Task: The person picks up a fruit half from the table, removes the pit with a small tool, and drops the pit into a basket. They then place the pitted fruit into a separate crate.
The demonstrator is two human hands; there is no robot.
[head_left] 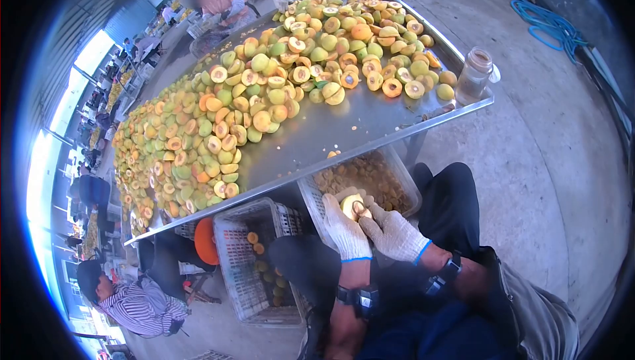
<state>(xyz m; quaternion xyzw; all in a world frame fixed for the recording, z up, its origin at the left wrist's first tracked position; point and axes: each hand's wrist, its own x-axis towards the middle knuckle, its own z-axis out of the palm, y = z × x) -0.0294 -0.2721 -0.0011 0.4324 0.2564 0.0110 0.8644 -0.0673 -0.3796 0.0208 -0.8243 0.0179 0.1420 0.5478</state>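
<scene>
In white knit gloves, both my hands meet above a crate of pits. My left hand [344, 231] is wrapped around a pale yellow peach half [350, 206], cut face up. My right hand [399, 237] closes in from the right, thumb and fingers pinched at the cut face. A thin dark loop, seemingly the end of a small curved tool [358, 206], shows at its fingertips; the rest is hidden by the glove. Close beyond the hands, the pale plastic crate [413, 194] holds a layer of brown pits [370, 178].
A metal table [317, 136] piled with halved peaches [261, 89] spans the front. A clear jar [475, 72] stands at its right corner. A crate [233, 280] with some peach halves sits left of my legs. Other people [142, 307] work to the left; a blue hose [546, 22] lies back right.
</scene>
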